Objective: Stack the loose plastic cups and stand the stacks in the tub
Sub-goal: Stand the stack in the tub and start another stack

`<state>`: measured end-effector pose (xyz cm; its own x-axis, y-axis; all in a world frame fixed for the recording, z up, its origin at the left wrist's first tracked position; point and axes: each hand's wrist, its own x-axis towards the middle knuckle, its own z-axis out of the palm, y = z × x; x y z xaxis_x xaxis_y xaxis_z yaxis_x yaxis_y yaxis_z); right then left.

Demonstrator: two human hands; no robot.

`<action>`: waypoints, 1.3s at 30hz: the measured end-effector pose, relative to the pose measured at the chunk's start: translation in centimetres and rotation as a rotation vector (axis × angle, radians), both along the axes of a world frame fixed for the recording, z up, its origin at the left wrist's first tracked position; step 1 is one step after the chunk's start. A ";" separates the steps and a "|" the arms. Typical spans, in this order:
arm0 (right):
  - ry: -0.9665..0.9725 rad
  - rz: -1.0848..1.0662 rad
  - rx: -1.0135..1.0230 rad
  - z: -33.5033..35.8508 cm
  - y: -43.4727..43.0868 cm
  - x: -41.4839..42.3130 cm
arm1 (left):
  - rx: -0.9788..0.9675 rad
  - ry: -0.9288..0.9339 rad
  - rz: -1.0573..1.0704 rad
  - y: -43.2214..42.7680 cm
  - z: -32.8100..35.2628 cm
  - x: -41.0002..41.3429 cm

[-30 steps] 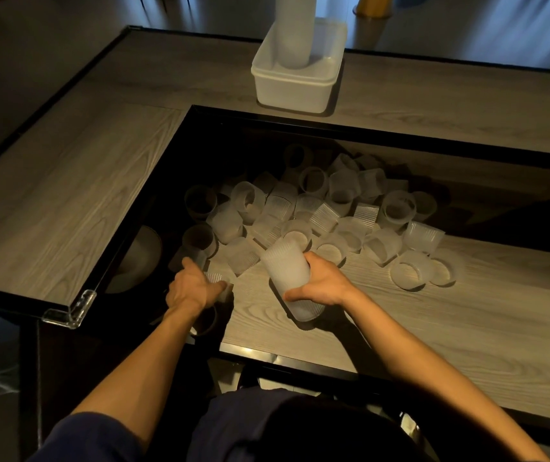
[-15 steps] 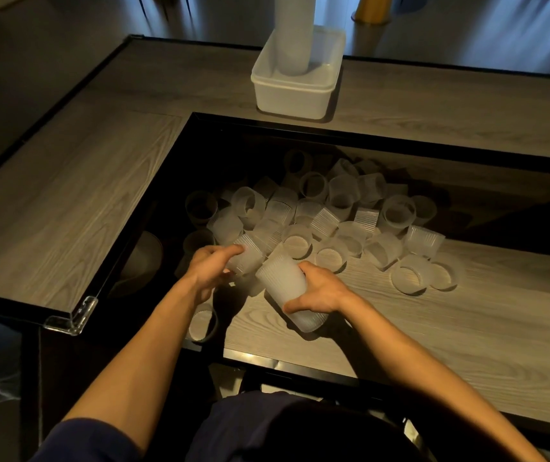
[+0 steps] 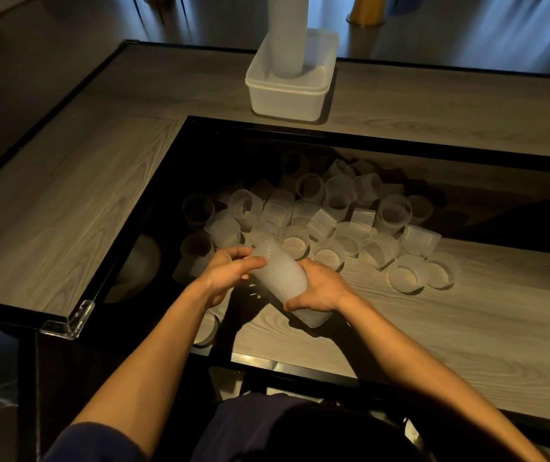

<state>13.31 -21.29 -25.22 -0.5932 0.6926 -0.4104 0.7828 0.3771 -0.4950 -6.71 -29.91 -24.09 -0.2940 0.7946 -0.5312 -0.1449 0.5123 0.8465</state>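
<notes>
— Plastic cups (image 3: 317,221), loose ones: where?
— Heaped in the sunken well of the table (image 3: 66,211), in its left half. Most lie on their sides, touching. One stray cup (image 3: 206,328) sits at the well's near edge. A short stack (image 3: 283,285) is held tilted between both hands, over the near-left part of the well.
— Fingers?
— Right hand (image 3: 323,291): fingers curled round the stack's lower end, thumb on the near side. Left hand (image 3: 230,275): fingers curled on the upper end. Can't tell if it pinches a separate cup.
— Handling?
— My guess: thin ribbed translucent plastic, very light, flexes if squeezed, nests easily. The ribs give grip. Take the wall mid-height, gently. A long stack wants one hand at the base.
— Destination?
— White tub (image 3: 287,98) at the table's far edge, with a tall stack (image 3: 287,35) already upright in it.
</notes>
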 end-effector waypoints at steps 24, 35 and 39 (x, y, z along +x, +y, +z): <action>0.106 0.037 -0.048 0.0 -0.6 -0.4 | -0.738 0.856 -0.460 -6.4 -2.8 -3.4; 0.054 0.057 -0.072 -0.5 -0.5 0.3 | -0.544 0.573 -0.104 -7.7 -5.2 -2.9; 0.002 0.095 -0.050 -0.7 -0.4 0.4 | -0.278 0.112 0.030 -5.9 -3.1 -3.3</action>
